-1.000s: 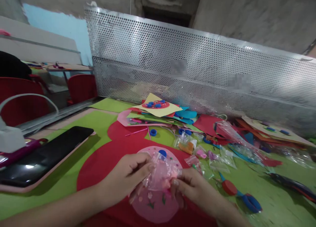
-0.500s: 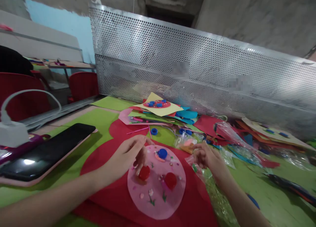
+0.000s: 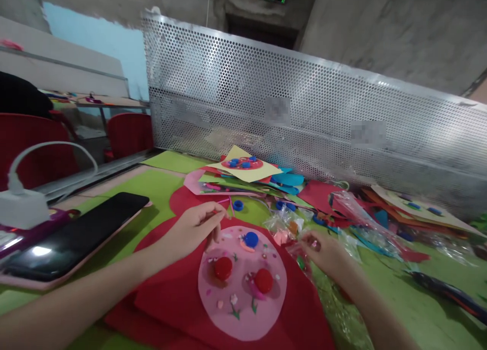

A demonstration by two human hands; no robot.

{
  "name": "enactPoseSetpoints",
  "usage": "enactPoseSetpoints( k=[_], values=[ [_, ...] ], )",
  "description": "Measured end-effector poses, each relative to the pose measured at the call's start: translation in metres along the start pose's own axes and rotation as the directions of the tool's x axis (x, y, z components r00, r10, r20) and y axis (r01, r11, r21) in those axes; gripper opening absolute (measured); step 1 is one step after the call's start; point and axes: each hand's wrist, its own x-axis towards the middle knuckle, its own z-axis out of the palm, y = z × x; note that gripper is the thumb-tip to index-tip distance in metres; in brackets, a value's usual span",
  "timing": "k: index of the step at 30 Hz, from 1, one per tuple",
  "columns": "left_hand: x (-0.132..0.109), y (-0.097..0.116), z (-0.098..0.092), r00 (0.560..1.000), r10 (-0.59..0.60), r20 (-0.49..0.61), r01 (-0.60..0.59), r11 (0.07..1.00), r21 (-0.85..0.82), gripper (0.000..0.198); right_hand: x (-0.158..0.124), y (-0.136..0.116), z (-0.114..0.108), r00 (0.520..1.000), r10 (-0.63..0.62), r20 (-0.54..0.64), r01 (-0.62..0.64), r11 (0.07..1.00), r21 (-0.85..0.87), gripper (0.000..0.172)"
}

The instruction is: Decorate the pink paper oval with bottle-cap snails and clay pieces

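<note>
My left hand (image 3: 203, 224) hovers by the upper left edge of a pink paper oval (image 3: 243, 314), its fingers loosely bent and apart, with nothing seen in them. Two red bottle caps (image 3: 223, 268) and a blue bottle cap (image 3: 250, 239) sit on the oval among small flowers, green leaf shapes and dots. Beneath it lies a large red sheet (image 3: 171, 294). To the right of the oval, my right hand (image 3: 317, 246) is closed with thumb and fingertips together; what they pinch is too small to make out. Small clear bags (image 3: 283, 228) with pink and orange bits lie beside its fingertips.
A black phone (image 3: 79, 233) and a white charger (image 3: 23, 208) lie at the left. Stacked coloured paper (image 3: 243, 175) stands at the back, before a perforated metal screen (image 3: 236, 86). At the right are a dark-handled tool (image 3: 449, 289) and plastic wrapping (image 3: 342, 309).
My left hand has moved off the left red cap, up and back to the oval's upper edge. My right hand has shifted slightly down, its fingers still together beside the bags.
</note>
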Motion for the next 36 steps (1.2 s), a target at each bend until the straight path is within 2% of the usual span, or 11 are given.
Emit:
enactPoseSetpoints(
  k=[4, 8, 10, 12, 14, 16, 23, 30, 36],
  values=[
    [-0.001, -0.001, 0.001, 1.000, 0.001, 0.025, -0.003, 0.993, 0.120, 0.013, 0.001, 0.000, 0.003, 0.997, -0.071, 0.033, 0.073, 0.995, -0.069, 0.017],
    [-0.001, -0.005, 0.004, 0.998, 0.012, 0.059, -0.026, 0.967, 0.254, 0.013, -0.002, -0.019, 0.003, 0.976, -0.211, 0.052, 0.214, 0.974, -0.067, 0.023],
    [0.000, -0.008, 0.004, 0.996, 0.020, 0.085, -0.046, 0.946, 0.322, 0.016, -0.006, -0.033, 0.005, 0.947, -0.304, 0.103, 0.310, 0.950, -0.041, 0.028],
    [0.002, -0.012, 0.003, 0.995, 0.030, 0.100, -0.067, 0.919, 0.388, 0.019, -0.010, -0.044, 0.007, 0.895, -0.395, 0.207, 0.407, 0.913, -0.021, 0.036],
    [0.003, -0.015, 0.002, 0.995, 0.041, 0.095, -0.079, 0.891, 0.446, 0.021, -0.013, -0.051, 0.010, 0.852, -0.433, 0.295, 0.460, 0.887, -0.027, 0.042],
    [0.004, -0.019, 0.000, 0.996, 0.052, 0.079, -0.084, 0.867, 0.491, 0.022, -0.013, -0.053, 0.012, 0.845, -0.421, 0.329, 0.459, 0.888, -0.043, 0.045],
    [0.005, -0.025, -0.001, 0.986, 0.135, 0.096, -0.166, 0.831, 0.530, 0.020, -0.011, -0.046, 0.016, 0.878, -0.346, 0.331, 0.383, 0.922, -0.055, 0.048],
    [0.004, -0.032, -0.005, 0.967, 0.240, 0.088, -0.245, 0.777, 0.580, 0.021, -0.012, -0.057, 0.015, 0.883, -0.293, 0.367, 0.340, 0.938, -0.069, 0.057],
    [0.007, -0.040, -0.010, 0.957, 0.286, 0.052, -0.250, 0.718, 0.650, 0.023, -0.013, -0.062, 0.015, 0.881, -0.225, 0.416, 0.281, 0.957, -0.078, 0.057]
  ],
)
